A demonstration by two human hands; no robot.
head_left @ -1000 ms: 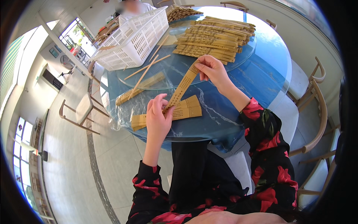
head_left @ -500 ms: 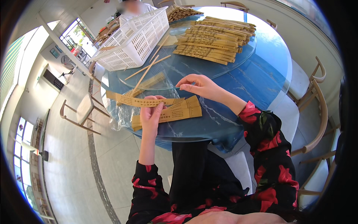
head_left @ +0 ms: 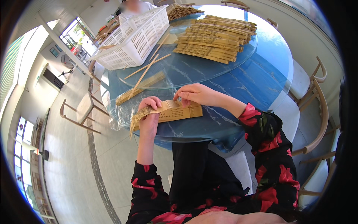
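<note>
A gold printed paper chopstick sleeve (head_left: 166,106) is held by my left hand (head_left: 148,117), thumb and fingers closed round its middle. Its left part bends down past the table edge. At the sleeve's right end, my right hand (head_left: 195,94) has its fingertips pinched together on the paper. Beneath lies a stack of flat printed sleeves (head_left: 182,113) at the near table edge. Beyond my left hand, another gold bundle (head_left: 140,89) rests on clear plastic film (head_left: 123,116). Loose wooden chopsticks (head_left: 145,76) lie crossed past it, some ends overlapping the bundle.
A white slatted plastic basket (head_left: 140,46) stands at the far left of the round glass-topped table (head_left: 272,74). Behind centre, many gold sleeves lie in a large pile (head_left: 212,39), with a bundle of sticks (head_left: 182,12) beyond. A person (head_left: 136,7) sits across; wooden chairs (head_left: 315,112) surround the table.
The sleeve in my left hand has turned, its left end now hanging down. My right hand has moved down and left onto its right end.
</note>
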